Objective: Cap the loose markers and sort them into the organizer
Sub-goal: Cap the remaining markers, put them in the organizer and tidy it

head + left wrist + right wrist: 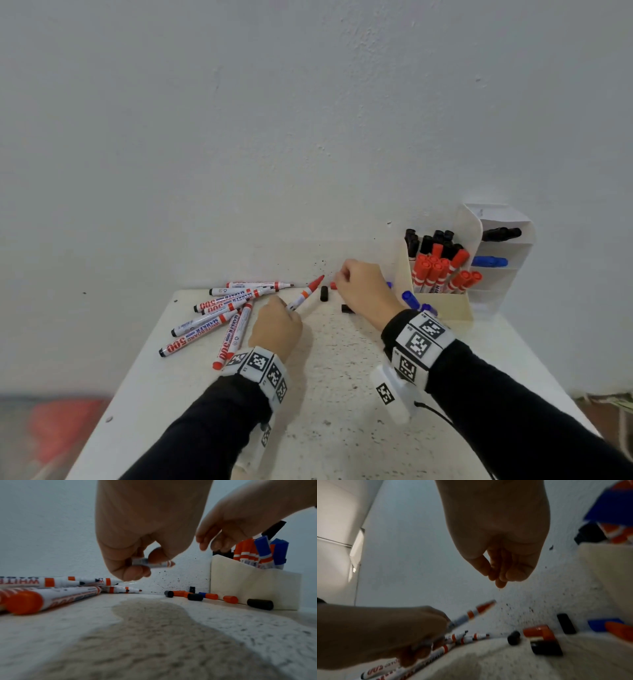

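Organizer (435, 305): many markers filed | counter (325, 394): uncapped markers (212, 320), loose caps (195, 597) remain | left hand (275, 325) pinches red marker (305, 294) | right hand (363, 291): fingers bunched, contents unclear

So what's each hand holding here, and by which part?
Left hand grips a capped red marker by its rear barrel. Right hand holds nothing, fingers bunched above the loose caps.
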A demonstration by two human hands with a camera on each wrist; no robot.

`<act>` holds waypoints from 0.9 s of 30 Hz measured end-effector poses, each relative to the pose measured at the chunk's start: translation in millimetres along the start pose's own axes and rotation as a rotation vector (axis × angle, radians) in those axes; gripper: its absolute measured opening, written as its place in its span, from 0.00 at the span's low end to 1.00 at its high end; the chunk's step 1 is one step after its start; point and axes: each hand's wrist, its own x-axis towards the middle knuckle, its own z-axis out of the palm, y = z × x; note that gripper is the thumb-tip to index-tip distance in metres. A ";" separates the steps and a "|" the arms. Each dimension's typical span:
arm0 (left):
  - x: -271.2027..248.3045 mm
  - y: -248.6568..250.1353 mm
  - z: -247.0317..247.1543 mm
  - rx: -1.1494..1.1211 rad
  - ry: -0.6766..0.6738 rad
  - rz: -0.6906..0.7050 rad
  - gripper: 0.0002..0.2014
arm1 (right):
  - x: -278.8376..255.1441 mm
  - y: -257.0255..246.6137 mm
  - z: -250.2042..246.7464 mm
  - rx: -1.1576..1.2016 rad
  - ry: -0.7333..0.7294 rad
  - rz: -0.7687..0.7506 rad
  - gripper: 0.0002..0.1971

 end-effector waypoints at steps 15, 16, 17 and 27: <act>-0.7 -4.4 1.3 0.285 0.043 0.183 0.17 | 42.1 54.1 58.9 -0.586 -0.162 0.024 0.22; -1.3 -3.2 3.1 0.310 0.041 0.178 0.18 | 43.1 54.2 60.2 -0.603 -0.154 0.024 0.23; -1.3 -1.9 5.1 0.318 0.042 0.175 0.18 | 43.5 54.4 61.1 -0.618 -0.149 0.026 0.23; 2.4 -8.0 13.1 0.233 0.099 0.246 0.14 | 49.3 57.2 57.6 -0.679 -0.112 0.066 0.15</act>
